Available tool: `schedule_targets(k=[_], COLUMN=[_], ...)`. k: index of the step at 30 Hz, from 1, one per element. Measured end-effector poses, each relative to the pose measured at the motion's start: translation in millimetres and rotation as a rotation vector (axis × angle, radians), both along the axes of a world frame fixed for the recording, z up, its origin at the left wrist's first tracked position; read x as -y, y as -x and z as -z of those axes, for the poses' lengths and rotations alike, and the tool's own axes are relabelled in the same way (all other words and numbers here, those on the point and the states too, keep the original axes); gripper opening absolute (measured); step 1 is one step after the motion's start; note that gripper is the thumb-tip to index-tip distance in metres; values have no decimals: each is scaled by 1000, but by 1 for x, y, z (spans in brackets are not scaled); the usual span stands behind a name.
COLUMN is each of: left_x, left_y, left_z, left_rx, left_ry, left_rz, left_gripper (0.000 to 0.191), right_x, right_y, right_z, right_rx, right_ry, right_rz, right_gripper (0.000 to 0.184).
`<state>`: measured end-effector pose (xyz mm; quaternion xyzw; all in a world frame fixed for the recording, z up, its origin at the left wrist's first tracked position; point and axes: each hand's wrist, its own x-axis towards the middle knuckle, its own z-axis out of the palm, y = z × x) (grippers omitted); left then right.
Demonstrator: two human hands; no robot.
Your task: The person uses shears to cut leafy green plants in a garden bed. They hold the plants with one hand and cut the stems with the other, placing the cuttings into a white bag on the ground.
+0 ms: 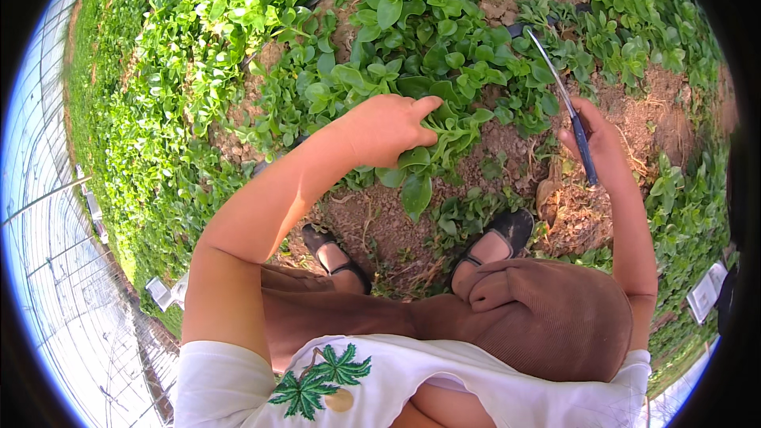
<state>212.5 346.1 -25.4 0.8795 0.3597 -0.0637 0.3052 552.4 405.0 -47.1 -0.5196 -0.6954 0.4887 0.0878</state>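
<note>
My left hand [398, 128] is closed around a bunch of leafy green stems [449, 131], its index finger reaching out over the leaves. The stems' lower leaves hang out beneath the palm. To the right, my right hand [585, 131] holds a knife [562, 83] by its dark blue handle. The long thin blade points up and to the left, its tip among the leaves of low green plants [416, 35]. The knife is apart from the bunch in my left hand. My fingers partly hide the held stems.
Reddish-brown soil [368, 214] with dry stalks lies around my black shoes [514, 229]. Dense plant rows [190, 71] spread left and right. Dark irrigation tubing [517, 30] shows between plants. A pale greenhouse wall [53, 220] curves along the left, and a light-coloured panel [706, 294] stands at the right.
</note>
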Motion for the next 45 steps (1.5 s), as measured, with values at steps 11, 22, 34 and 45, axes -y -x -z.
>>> schedule_targets(k=[11, 22, 34, 45], left_x=[8, 6, 5, 21], left_y=[-43, -45, -46, -13], left_z=[57, 72, 79, 72], left_rx=[-101, -69, -44, 254], left_ry=[132, 219, 178, -30], left_rz=[-78, -106, -76, -172], left_gripper=[43, 55, 54, 43], right_x=[-65, -102, -100, -92], right_y=[110, 162, 224, 116], right_z=[-5, 3, 13, -4], right_rx=[277, 758, 1015, 348], right_ry=[97, -181, 69, 4], right_rz=[-685, -1029, -1049, -567], right_gripper=[46, 53, 46, 31])
